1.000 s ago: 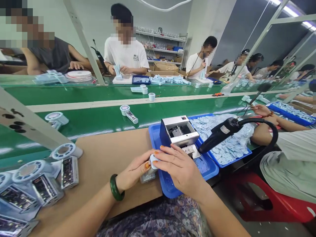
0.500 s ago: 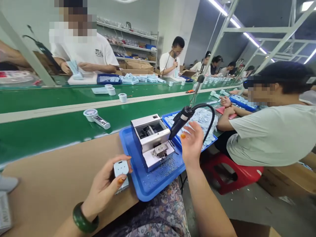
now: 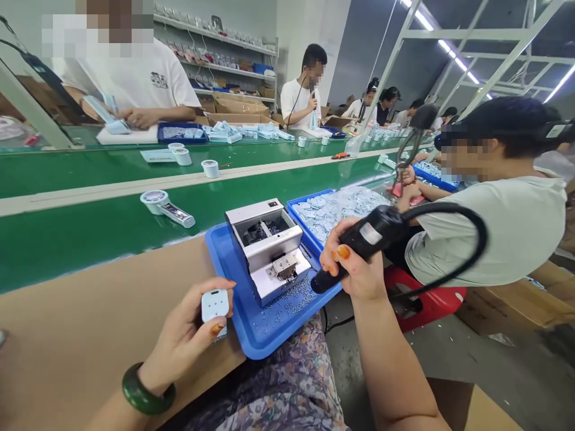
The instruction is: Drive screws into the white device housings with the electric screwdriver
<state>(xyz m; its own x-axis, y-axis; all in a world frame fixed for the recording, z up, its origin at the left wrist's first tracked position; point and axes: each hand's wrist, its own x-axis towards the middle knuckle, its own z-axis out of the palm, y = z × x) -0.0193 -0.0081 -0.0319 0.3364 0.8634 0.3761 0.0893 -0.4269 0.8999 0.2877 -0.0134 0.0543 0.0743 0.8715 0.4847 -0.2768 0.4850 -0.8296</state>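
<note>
My left hand (image 3: 193,326) grips a small light-blue plastic part (image 3: 215,303) with a slot and several small holes in its face, just left of the blue tray. My right hand (image 3: 354,263) is wrapped around a black electric screwdriver (image 3: 374,230), its tip pointing down and left over the tray's right edge. A black cable curves off the tool's rear end. Between my hands a white and black screw feeder (image 3: 269,251) stands in the blue tray (image 3: 251,344). Loose small screws (image 3: 291,302) lie scattered in front of the feeder.
Behind the feeder, a second blue tray (image 3: 294,206) holds many light-blue parts. On the green conveyor (image 3: 103,239) lies a light-blue device (image 3: 176,214) with a round head. A co-worker (image 3: 489,221) sits close on my right on a red stool (image 3: 411,311); others work across the line.
My right hand, open beside the hanging screwdriver before, has closed around it and tilted it nearer to me. My left hand keeps the light-blue part. The view has shifted slightly.
</note>
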